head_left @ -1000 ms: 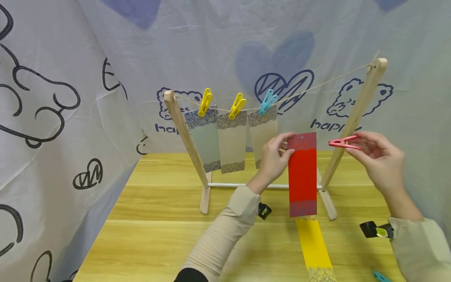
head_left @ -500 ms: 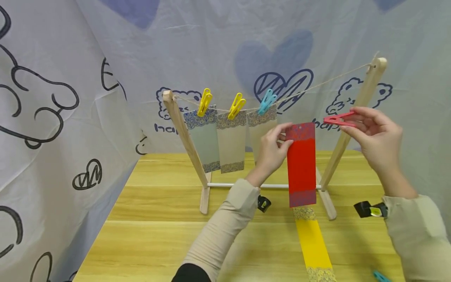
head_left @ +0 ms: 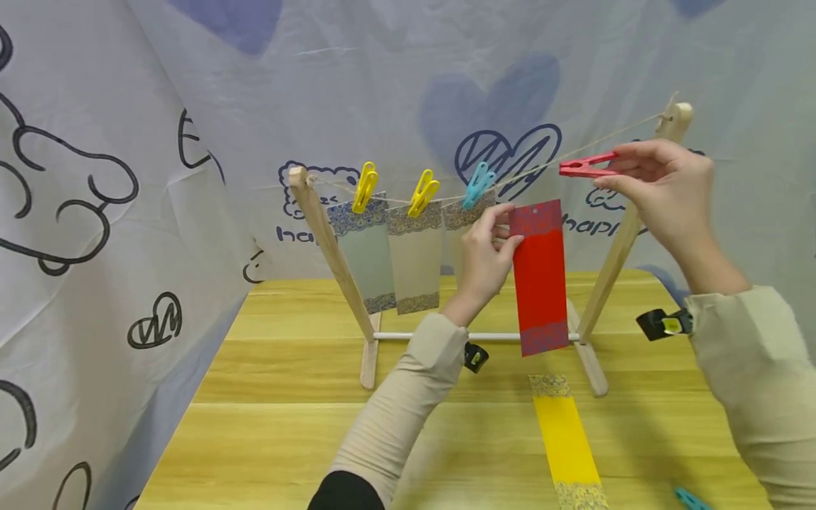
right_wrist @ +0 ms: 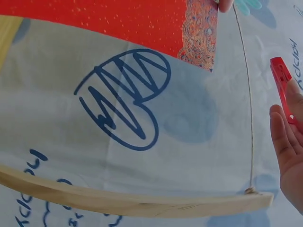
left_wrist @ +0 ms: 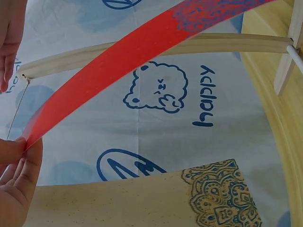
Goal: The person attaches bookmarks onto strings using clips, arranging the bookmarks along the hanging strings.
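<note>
My left hand [head_left: 486, 253] pinches the upper left edge of a red paper card [head_left: 539, 280] with patterned purple bands at both ends. The card hangs upright just below the string [head_left: 583, 149], to the right of the hung cards. In the left wrist view, thumb and fingers grip the end of the red card [left_wrist: 109, 71], which bows. My right hand [head_left: 669, 191] pinches a red clothespin [head_left: 588, 166] by its handles, its nose pointing left near the string. The right wrist view shows the clothespin [right_wrist: 282, 87] beside the string.
Two yellow clothespins [head_left: 423, 193] and a blue clothespin [head_left: 479, 185] hold three pale cards [head_left: 414, 262] on the string. Wooden posts [head_left: 331, 255] carry it, joined low by a white rod [head_left: 491, 336]. A yellow card [head_left: 567, 439] and another blue clothespin [head_left: 691, 499] lie on the table [head_left: 274, 425].
Both hands have risen toward the string, the left lifting the red card and the right raising the red clothespin and moving it left. The yellow card's patterned far end is now uncovered.
</note>
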The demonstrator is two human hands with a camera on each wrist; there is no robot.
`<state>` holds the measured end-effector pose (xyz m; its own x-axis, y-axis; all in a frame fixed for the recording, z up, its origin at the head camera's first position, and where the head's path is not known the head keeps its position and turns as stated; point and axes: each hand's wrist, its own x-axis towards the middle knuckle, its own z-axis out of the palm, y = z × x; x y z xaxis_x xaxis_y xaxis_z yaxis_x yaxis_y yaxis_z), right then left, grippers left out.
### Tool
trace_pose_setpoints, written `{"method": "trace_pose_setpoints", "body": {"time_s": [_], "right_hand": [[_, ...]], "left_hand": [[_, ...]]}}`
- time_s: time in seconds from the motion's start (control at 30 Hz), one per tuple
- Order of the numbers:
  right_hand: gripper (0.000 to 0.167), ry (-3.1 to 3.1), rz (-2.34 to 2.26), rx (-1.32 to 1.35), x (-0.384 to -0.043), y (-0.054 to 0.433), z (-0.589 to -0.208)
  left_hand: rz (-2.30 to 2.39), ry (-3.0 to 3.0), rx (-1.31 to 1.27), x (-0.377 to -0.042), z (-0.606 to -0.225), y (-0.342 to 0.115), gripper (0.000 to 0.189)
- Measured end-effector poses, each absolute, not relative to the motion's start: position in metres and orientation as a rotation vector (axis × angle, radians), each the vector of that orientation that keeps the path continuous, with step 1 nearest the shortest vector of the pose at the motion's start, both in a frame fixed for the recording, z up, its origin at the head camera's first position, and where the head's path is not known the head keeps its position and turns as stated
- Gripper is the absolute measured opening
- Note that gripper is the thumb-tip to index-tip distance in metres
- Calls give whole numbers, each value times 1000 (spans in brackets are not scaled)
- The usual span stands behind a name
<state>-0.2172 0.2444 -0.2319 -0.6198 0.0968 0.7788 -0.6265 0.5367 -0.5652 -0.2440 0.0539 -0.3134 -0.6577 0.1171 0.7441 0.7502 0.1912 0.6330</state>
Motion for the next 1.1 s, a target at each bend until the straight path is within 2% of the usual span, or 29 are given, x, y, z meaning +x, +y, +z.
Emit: {"method": "trace_pose_setpoints", "body": {"time_s": [0.27, 0.63, 1.1], "right_hand": [[29, -2086, 740, 444, -229, 233, -211], [25, -2357, 576, 384, -240, 221, -195], [21, -2525, 458, 506, -244, 216, -190]], "left_hand": [[-1469, -1903, -787, -245, -310, 55, 40], [-1452, -1884, -746, -247, -309, 52, 38], [-1459, -1857, -741, -251, -306, 49, 37]]}}
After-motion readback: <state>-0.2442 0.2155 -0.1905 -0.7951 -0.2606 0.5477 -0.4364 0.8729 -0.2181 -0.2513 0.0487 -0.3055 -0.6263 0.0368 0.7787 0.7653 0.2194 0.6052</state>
